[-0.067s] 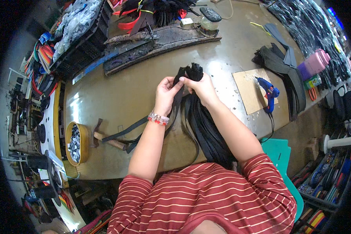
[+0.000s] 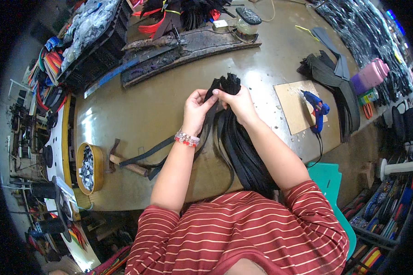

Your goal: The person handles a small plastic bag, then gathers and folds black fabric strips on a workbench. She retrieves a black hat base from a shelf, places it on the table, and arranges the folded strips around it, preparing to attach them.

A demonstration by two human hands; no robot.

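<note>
A thick bundle of black straps (image 2: 240, 142) hangs from my right hand (image 2: 237, 103), which is wrapped round it close to the gathered upper ends. The bundle trails down over the table's near edge toward my lap. My left hand (image 2: 197, 108) pinches a few loose black straps (image 2: 211, 118) just left of the bundle, and the two thumbs almost meet. The tails of those loose straps run under my left forearm. They end across the wooden handle of a hammer (image 2: 132, 167) on the table.
Left stands a yellow tub (image 2: 84, 183) of small metal pieces. Right, a blue glue gun (image 2: 315, 107) rests on cardboard (image 2: 287, 107), near dark grey straps (image 2: 348, 110) and a pink-purple bottle (image 2: 371, 74). A scorched wooden board (image 2: 192, 52) lies at the back, beside a black crate (image 2: 96, 52).
</note>
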